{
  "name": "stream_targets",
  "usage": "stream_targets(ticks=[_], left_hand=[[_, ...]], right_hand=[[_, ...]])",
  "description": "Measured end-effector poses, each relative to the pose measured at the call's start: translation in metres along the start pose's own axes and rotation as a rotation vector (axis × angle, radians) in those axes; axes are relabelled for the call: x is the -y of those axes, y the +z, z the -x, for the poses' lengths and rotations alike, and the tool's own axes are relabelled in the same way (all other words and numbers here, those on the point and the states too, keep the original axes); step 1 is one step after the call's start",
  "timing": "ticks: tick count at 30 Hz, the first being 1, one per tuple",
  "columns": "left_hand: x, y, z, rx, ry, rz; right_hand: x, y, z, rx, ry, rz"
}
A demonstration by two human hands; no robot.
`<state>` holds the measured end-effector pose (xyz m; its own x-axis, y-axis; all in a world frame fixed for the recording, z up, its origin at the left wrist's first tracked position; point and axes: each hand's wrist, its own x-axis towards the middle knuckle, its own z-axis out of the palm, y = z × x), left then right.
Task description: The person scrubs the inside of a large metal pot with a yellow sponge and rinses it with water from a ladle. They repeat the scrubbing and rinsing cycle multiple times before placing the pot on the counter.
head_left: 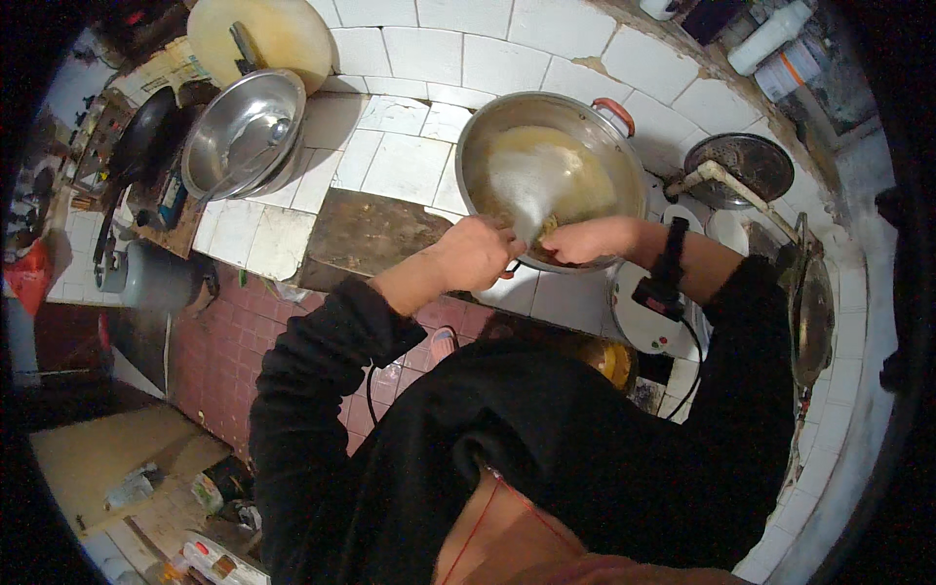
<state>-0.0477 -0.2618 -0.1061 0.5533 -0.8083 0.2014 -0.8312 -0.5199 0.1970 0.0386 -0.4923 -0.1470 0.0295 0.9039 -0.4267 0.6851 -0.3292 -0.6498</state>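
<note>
A wide steel pan (475, 168) with orange-red side handles stands on the tiled counter before me. Cloudy yellowish liquid (589, 175) lies in it, partly masked by a whitish haze or glare. My left hand (479, 252) is at the pan's near rim with its fingers curled; whether something is between them is hidden. From the right, my right hand (589, 240) reaches over the near rim. Its fingertips pinch a small yellowish-brown piece (547, 228), too blurred to name. A black strap with a small device (662, 296) circles my right wrist.
A dark wooden board (365, 238) lies left of the pan. Beyond it stand a steel bowl (212, 157) with a ladle (248, 172) and a round cutting board (303, 44). A pipe (731, 186) and a round lid (775, 164) are at the right. A white round-ended appliance (643, 314) sits near my right forearm.
</note>
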Motion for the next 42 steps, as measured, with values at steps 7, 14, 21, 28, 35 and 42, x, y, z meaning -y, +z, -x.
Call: stream_targets(ticks=[7,14,21,28,35,42], left_hand=[[-0.004,-0.001,0.000,-0.059,0.104,-0.118],[0.001,0.001,-0.002,-0.015,0.168,-0.157],[0.001,0.000,0.000,-0.019,0.163,-0.144],[-0.001,-0.002,-0.003,-0.032,0.175,-0.091],[0.002,-0.001,-0.003,-0.092,0.227,-0.110],[-0.001,-0.003,-0.003,-0.097,0.144,-0.047]], right_hand=[[0.012,-0.048,-0.093,-0.200,0.647,-0.823],[-0.021,-0.066,-0.132,-0.636,0.586,-0.840],[-0.060,-0.141,-0.123,-1.417,0.611,-1.384],[-0.063,-0.131,-0.122,-0.774,0.889,0.190],[-0.011,-0.047,-0.122,-0.566,0.485,-0.050],[0.001,-0.001,-0.039,-0.229,0.172,-0.005]])
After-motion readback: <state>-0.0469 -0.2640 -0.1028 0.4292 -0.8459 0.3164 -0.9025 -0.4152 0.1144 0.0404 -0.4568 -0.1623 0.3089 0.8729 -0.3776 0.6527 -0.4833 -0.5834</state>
